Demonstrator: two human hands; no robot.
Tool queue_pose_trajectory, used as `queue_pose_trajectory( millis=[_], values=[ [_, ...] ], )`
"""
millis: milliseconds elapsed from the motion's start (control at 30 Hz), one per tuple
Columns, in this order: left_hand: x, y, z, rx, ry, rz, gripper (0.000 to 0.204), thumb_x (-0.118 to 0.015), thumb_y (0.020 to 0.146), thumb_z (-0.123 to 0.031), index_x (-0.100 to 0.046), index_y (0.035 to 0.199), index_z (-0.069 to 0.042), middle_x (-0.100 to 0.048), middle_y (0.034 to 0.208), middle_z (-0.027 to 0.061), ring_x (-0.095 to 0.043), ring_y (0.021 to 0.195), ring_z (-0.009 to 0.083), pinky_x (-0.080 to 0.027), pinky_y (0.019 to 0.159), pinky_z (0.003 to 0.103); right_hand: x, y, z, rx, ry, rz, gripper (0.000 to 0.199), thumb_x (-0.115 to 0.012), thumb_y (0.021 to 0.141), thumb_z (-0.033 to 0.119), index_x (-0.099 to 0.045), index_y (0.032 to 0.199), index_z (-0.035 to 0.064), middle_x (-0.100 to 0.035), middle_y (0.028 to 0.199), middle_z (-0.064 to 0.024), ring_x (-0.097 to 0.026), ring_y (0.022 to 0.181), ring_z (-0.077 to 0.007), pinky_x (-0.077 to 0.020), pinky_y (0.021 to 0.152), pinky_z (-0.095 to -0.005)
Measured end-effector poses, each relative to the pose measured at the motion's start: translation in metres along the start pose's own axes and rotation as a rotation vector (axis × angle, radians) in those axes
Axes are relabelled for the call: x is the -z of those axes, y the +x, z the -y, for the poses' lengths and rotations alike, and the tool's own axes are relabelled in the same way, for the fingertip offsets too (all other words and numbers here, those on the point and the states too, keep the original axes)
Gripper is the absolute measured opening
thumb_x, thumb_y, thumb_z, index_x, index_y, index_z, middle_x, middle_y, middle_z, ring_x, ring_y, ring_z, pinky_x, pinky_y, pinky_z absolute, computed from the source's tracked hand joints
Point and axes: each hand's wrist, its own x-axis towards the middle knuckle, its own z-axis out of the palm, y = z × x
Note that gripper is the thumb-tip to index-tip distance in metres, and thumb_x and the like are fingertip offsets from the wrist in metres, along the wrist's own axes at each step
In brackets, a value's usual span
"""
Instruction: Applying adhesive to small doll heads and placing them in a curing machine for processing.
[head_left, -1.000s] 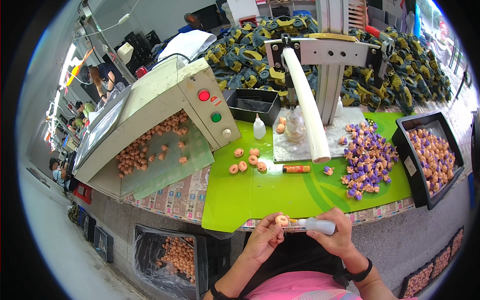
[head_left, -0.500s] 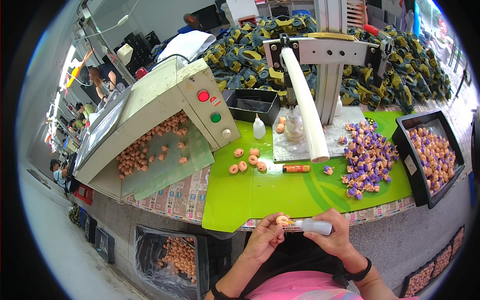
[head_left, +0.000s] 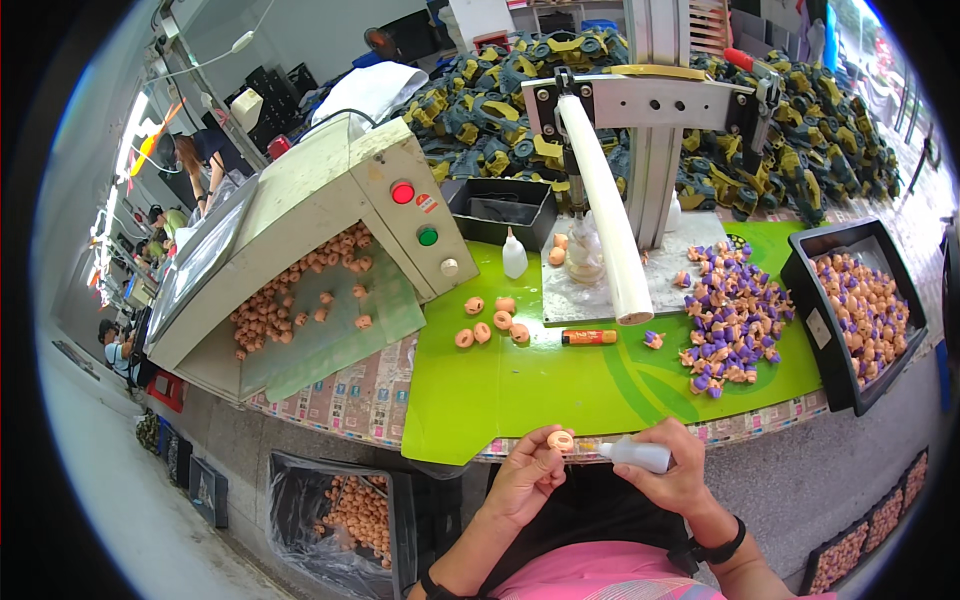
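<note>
Above my lap, my left hand (head_left: 526, 480) pinches a small peach-coloured toy head (head_left: 560, 441), its hollow opening facing up. My right hand (head_left: 676, 472) grips a white squeeze bottle (head_left: 638, 455) lying almost level. The bottle's yellowish nozzle points left at the toy head, a short gap between them. On the green mat (head_left: 480, 400) lie several loose toy heads (head_left: 482, 332), with an orange-red tube (head_left: 589, 337) to their right. A second squeeze bottle (head_left: 514, 256) stands upright behind them. A heap of purple-and-peach toy pieces (head_left: 735, 320) covers the mat's right part.
A beige machine (head_left: 330, 190) with toy heads in its opening stands left. A press (head_left: 640, 100) with a white tube-covered lever rises at the middle back. Black bins hold pieces at the right (head_left: 838, 345) and low left (head_left: 400, 500). Green-yellow toy vehicles (head_left: 820, 150) pile up behind.
The squeeze bottle in my right hand has drawn back slightly to the right, its nozzle leaving the toy head. The toy head in my left hand has turned a little.
</note>
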Motion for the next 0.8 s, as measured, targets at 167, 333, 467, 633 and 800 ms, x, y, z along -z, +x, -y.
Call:
queue_pose_trajectory(
  millis=[167,333,467,633,800],
  values=[
    [0.002,-0.001,-0.001,-0.033,-0.017,0.017,0.034,-0.065,0.088,-0.004,-0.057,0.121,-0.008,-0.062,0.114,0.0077,-0.053,0.070,0.0071,-0.044,0.063,0.022,-0.001,-0.002,0.000,-0.013,0.002,-0.019,0.035,-0.086,0.066,0.015,-0.064,0.092,0.0046,-0.066,0.083,-0.0092,-0.063,0.070,-0.0218,-0.0487,0.062,-0.0315],
    [-0.002,-0.003,-0.009,-0.149,0.081,-0.028,0.036,-0.064,0.086,0.003,-0.059,0.119,-0.010,-0.062,0.117,0.0088,-0.059,0.083,0.0085,-0.047,0.066,0.021,-0.016,0.004,-0.014,-0.129,0.000,-0.109,0.035,-0.085,0.067,0.014,-0.064,0.093,0.0038,-0.065,0.087,-0.0106,-0.064,0.073,-0.0213,-0.0488,0.063,-0.0307],
    [-0.003,-0.004,-0.013,-0.188,0.115,-0.052,0.038,-0.063,0.085,0.006,-0.059,0.118,-0.010,-0.061,0.120,0.0093,-0.059,0.086,0.0092,-0.048,0.066,0.021,-0.031,0.032,-0.025,-0.112,-0.005,-0.100,0.035,-0.082,0.070,0.012,-0.063,0.098,0.0033,-0.066,0.092,-0.0120,-0.064,0.081,-0.0241,-0.0497,0.069,-0.0321],
    [-0.008,-0.006,-0.012,-0.179,0.100,-0.050,0.039,-0.063,0.084,0.008,-0.059,0.118,-0.009,-0.059,0.123,0.0098,-0.059,0.088,0.0102,-0.048,0.066,0.023,-0.053,0.050,-0.037,-0.014,-0.091,-0.076,0.035,-0.079,0.072,0.012,-0.064,0.103,0.0049,-0.067,0.096,-0.0116,-0.064,0.089,-0.0272,-0.0487,0.078,-0.0356],
    [-0.004,-0.010,-0.010,-0.089,0.009,0.003,0.036,-0.064,0.085,0.002,-0.060,0.118,-0.012,-0.061,0.118,0.0073,-0.055,0.076,0.0101,-0.044,0.062,0.024,-0.054,0.054,-0.039,-0.091,-0.003,-0.012,0.040,-0.079,0.073,0.014,-0.062,0.108,0.0058,-0.064,0.108,-0.0129,-0.061,0.099,-0.0290,-0.0457,0.089,-0.0374]
  ],
)
